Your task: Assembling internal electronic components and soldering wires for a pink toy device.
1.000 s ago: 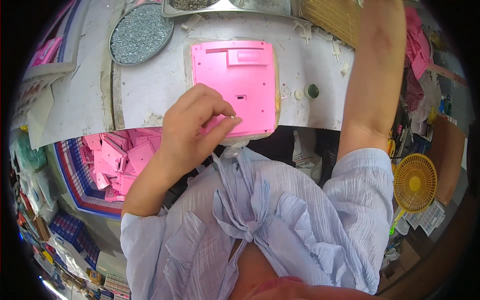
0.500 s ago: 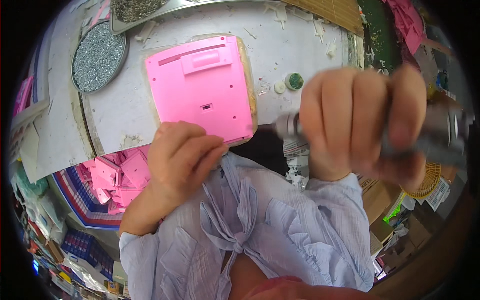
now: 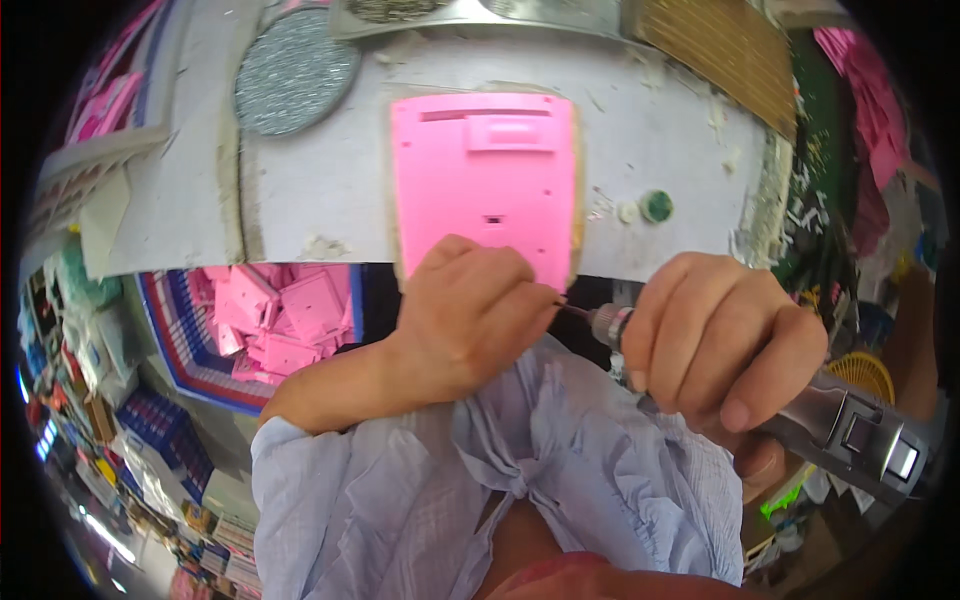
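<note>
A pink plastic housing (image 3: pixel 450 190) with small holes and a raised rectangular part lies on the table before me. Its beige backing shows along the edges. My left hand (image 3: pixel 475 305) overlaps its near edge, closed, with thumb and fingertips pinched at the near right corner. What the pinch holds, if anything, is too small to make out. My right hand (image 3: pixel 720 345) is wrapped round a grey electric screwdriver (image 3: pixel 850 430) lying almost level. Its thin bit points left and meets the fingertips of my left hand.
A round tray of small silvery screws (image 3: pixel 297 75) stands at the far left; metal trays (image 3: pixel 480 14) line the back. Beside the housing sits a small green-topped pot (image 3: pixel 655 207). A blue-and-red basket (image 3: pixel 180 350) of pink parts is below the table's left edge. Cardboard (image 3: pixel 715 55) lies back right.
The screwdriver has come down and left, its bit now at my left fingertips. My left hand has closed into a pinch. The whole view has shifted and turned slightly.
</note>
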`<state>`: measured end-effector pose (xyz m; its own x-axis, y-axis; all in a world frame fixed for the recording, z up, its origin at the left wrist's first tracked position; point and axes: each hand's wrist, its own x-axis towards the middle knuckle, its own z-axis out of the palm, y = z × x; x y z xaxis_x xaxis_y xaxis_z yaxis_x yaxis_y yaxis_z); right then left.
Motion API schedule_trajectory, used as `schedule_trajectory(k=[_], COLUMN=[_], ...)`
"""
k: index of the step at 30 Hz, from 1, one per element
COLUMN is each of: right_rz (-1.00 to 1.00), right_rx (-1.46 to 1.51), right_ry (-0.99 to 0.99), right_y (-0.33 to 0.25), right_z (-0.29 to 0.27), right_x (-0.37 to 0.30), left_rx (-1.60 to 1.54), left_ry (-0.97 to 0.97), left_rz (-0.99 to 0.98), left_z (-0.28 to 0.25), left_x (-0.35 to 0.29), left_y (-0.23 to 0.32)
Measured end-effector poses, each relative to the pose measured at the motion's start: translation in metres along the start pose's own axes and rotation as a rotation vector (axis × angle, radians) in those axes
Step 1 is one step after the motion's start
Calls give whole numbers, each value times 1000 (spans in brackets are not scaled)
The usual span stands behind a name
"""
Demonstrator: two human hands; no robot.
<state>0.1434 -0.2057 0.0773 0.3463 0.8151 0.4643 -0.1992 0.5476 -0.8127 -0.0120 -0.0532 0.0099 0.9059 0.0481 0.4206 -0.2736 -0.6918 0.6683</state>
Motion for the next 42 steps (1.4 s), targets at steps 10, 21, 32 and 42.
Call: schedule_trajectory(k=[10,21,32,42], right_rz=[20,64,67,5], right_rx=[-67,-132,-113,-386], right_ry=[192,274,252,43], right_y=[18,10,17,29], right_z=[-3,15,25,30], right_x=[12,-11,-45,-33], left_rx=[805,512,494,143], left_ry=[193,227,141,-102], left_rz=[-256,-248,-310,88], left_z=[-107,-123,-116,-32], left_x=[23,26,33,-1], left_y=[-173,-210,-188,-54])
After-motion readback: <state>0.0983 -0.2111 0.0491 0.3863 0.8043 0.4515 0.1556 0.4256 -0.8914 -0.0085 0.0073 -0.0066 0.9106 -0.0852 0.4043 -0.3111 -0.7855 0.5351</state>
